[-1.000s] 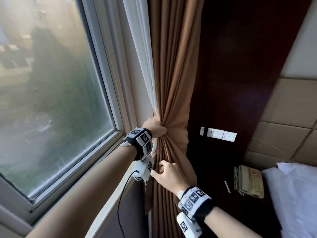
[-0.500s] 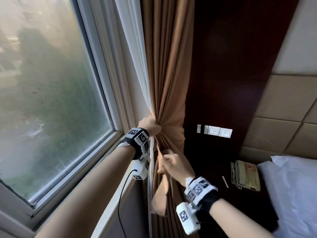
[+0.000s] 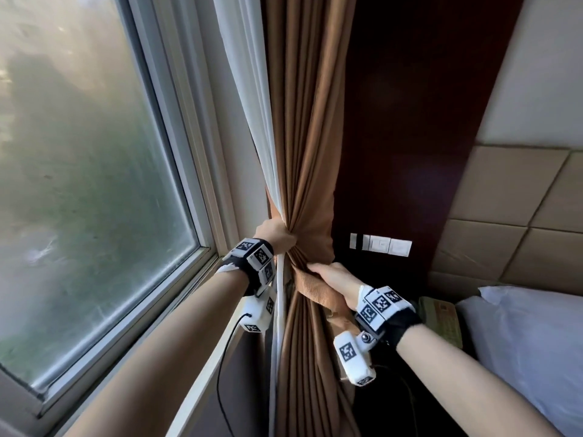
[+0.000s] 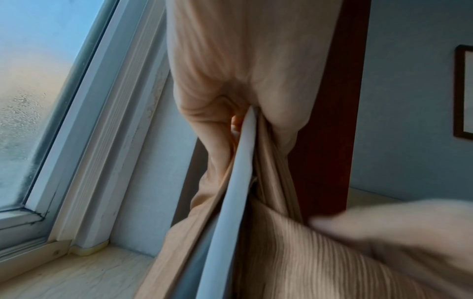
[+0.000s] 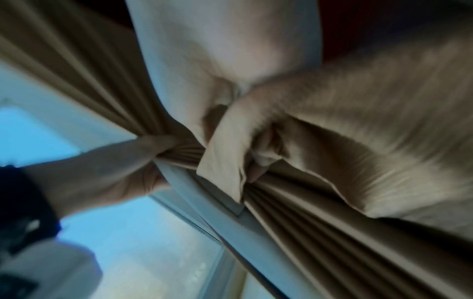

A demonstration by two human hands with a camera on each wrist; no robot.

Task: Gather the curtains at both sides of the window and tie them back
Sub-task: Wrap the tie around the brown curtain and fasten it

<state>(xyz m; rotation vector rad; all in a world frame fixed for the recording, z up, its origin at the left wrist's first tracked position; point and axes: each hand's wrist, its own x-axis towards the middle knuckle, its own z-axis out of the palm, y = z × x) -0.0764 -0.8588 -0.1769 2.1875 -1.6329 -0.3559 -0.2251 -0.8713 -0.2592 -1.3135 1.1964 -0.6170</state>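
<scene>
A brown curtain [image 3: 303, 127] and a white sheer curtain [image 3: 249, 89] hang bunched at the window's right side. My left hand [image 3: 277, 236] grips the gathered bundle at its waist, fingers wrapped behind the folds. Just below it my right hand [image 3: 334, 275] holds a ribbed brown tieback band [image 3: 312, 287] against the curtain's front. In the right wrist view the band [image 5: 358, 125] drapes over my fingers [image 5: 258, 172], and the left hand [image 5: 143, 153] squeezes the pleats. The left wrist view shows the pinched brown curtain [image 4: 230, 91] and the white sheer's edge [image 4: 238, 172].
The window [image 3: 88, 184] with its white frame and sill [image 3: 202, 383] is at the left. A dark wood panel [image 3: 410, 121] with light switches [image 3: 380, 244] stands behind the curtain. A telephone [image 3: 441, 320] and a white pillow [image 3: 530, 342] lie at the right.
My right hand has lifted the tieback band from lower down up against the curtain, just under my left hand. The left hand has kept its grip on the bundle.
</scene>
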